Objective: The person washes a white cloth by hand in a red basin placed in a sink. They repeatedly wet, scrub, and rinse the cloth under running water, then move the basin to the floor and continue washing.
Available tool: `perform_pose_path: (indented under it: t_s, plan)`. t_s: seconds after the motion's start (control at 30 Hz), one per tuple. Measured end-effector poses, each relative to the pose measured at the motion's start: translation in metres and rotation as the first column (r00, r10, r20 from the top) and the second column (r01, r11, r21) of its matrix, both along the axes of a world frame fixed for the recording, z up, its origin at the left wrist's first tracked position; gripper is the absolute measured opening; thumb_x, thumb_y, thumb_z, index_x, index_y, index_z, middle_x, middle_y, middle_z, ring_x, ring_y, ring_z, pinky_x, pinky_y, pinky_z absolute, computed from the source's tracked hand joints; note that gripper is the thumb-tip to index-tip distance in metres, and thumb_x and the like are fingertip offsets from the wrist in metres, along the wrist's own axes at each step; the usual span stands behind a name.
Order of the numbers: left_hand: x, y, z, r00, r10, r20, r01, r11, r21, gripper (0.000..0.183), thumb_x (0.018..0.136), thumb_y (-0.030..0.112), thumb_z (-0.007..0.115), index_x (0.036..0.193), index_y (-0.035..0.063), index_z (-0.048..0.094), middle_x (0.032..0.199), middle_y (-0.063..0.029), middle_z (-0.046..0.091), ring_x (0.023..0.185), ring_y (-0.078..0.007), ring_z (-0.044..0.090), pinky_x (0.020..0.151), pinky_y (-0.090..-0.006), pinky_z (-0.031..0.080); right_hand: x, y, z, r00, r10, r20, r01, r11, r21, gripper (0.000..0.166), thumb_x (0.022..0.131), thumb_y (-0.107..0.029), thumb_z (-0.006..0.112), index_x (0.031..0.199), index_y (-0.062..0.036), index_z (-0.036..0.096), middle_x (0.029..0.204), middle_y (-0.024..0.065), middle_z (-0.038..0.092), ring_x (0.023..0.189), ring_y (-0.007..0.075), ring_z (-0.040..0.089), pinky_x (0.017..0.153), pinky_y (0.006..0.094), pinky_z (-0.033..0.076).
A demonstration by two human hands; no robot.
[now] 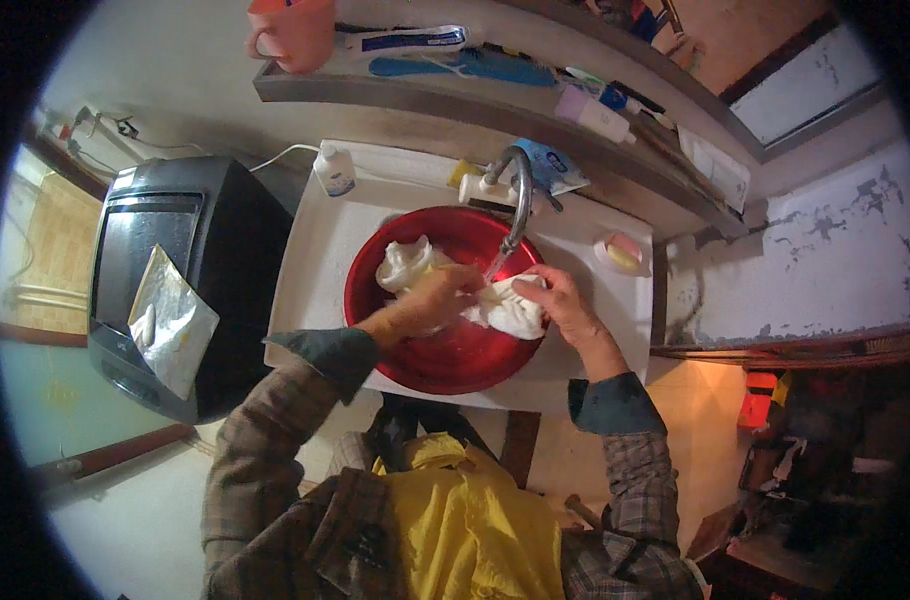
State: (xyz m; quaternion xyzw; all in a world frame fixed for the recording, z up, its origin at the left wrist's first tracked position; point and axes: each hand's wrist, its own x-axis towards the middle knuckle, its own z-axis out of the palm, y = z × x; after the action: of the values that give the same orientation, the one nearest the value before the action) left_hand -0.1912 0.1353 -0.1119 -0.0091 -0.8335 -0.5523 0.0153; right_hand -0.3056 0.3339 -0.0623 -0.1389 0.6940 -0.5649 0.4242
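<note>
A red basin [417, 367] sits in a white sink [305, 285] under a curved metal faucet [526, 187], and water runs from the spout. Beneath the stream, my right hand [563, 300] grips a wet white cloth [511, 311] at the basin's right side. My left hand [436, 300] is over the middle of the basin, its fingers closed at the cloth's left end; the fingertips are partly hidden. Another bunched part of white cloth [406, 264] lies at the basin's left, beyond my left hand. Whether both parts are one piece I cannot tell.
Left of the sink stands a black top-loading washing machine [252, 300] with a silvery packet [177, 330] on it. A white bottle [336, 171] and a soap dish [621, 253] occupy the sink's rim. Above runs a shelf [425, 91] holding a pink mug [296, 37] and tubes.
</note>
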Motion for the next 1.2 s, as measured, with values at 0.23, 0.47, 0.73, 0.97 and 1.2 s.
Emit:
perform_pose_path:
  t_s: [0.23, 0.47, 0.73, 0.97, 1.2]
  plan:
    - [0.001, -0.013, -0.008, 0.992, 0.047, 0.118, -0.076, 0.963, 0.257, 0.020, 0.079, 0.004, 0.062, 0.098, 0.0031, 0.057, 0.083, -0.0105, 0.063, 0.073, -0.0200, 0.063, 0.065, -0.0325, 0.051, -0.006, 0.006, -0.017, 0.940, -0.148, 0.309, 0.198, 0.971, -0.135, 0.028, 0.088, -0.026, 0.062, 0.106, -0.0046, 0.059, 0.095, 0.0024, 0.063, 0.086, 0.0114, 0.060, 0.076, 0.0251, 0.048]
    - [0.007, 0.025, -0.021, 0.989, 0.108, 0.103, -0.126, 0.975, 0.184, 0.052, 0.069, 0.009, 0.074, 0.113, 0.0027, 0.048, 0.098, -0.0108, 0.061, 0.083, -0.0182, 0.061, 0.073, -0.0311, 0.051, 0.011, -0.020, 0.002, 0.955, 0.060, -0.292, -0.030, 0.994, 0.106, 0.031, 0.087, -0.034, 0.061, 0.090, -0.0028, 0.066, 0.072, -0.0008, 0.060, 0.064, 0.0096, 0.056, 0.060, 0.0243, 0.044]
    - [0.039, -0.035, 0.016, 0.926, -0.180, 0.331, 0.193, 0.981, -0.007, 0.027, 0.079, 0.017, 0.067, 0.102, 0.0044, 0.060, 0.088, -0.0095, 0.063, 0.079, -0.0215, 0.061, 0.072, -0.0324, 0.050, 0.005, 0.005, -0.006, 0.920, -0.120, -0.373, 0.144, 0.989, 0.038, 0.029, 0.088, -0.031, 0.061, 0.082, -0.0029, 0.063, 0.064, -0.0017, 0.054, 0.057, 0.0057, 0.050, 0.054, 0.0225, 0.039]
    - [0.028, -0.014, 0.014, 0.989, 0.103, -0.103, -0.126, 0.962, -0.242, 0.022, 0.081, 0.016, 0.067, 0.098, 0.0039, 0.059, 0.097, -0.0134, 0.060, 0.089, -0.0285, 0.060, 0.072, -0.0372, 0.051, 0.018, -0.002, -0.024, 0.960, -0.268, -0.078, 0.260, 0.960, -0.102, 0.036, 0.090, -0.035, 0.058, 0.098, -0.0006, 0.063, 0.092, 0.0024, 0.062, 0.086, 0.0116, 0.056, 0.081, 0.0241, 0.043]
    - [0.022, 0.028, 0.006, 0.951, 0.187, 0.244, -0.287, 0.830, 0.479, 0.022, 0.086, 0.017, 0.066, 0.096, 0.0001, 0.056, 0.086, -0.0060, 0.061, 0.078, -0.0121, 0.057, 0.065, -0.0278, 0.049, 0.038, -0.010, -0.022, 0.999, 0.032, 0.012, -0.030, 0.993, -0.113, 0.030, 0.088, -0.018, 0.052, 0.109, 0.0023, 0.061, 0.097, 0.0078, 0.066, 0.090, 0.0179, 0.061, 0.082, 0.0296, 0.047]
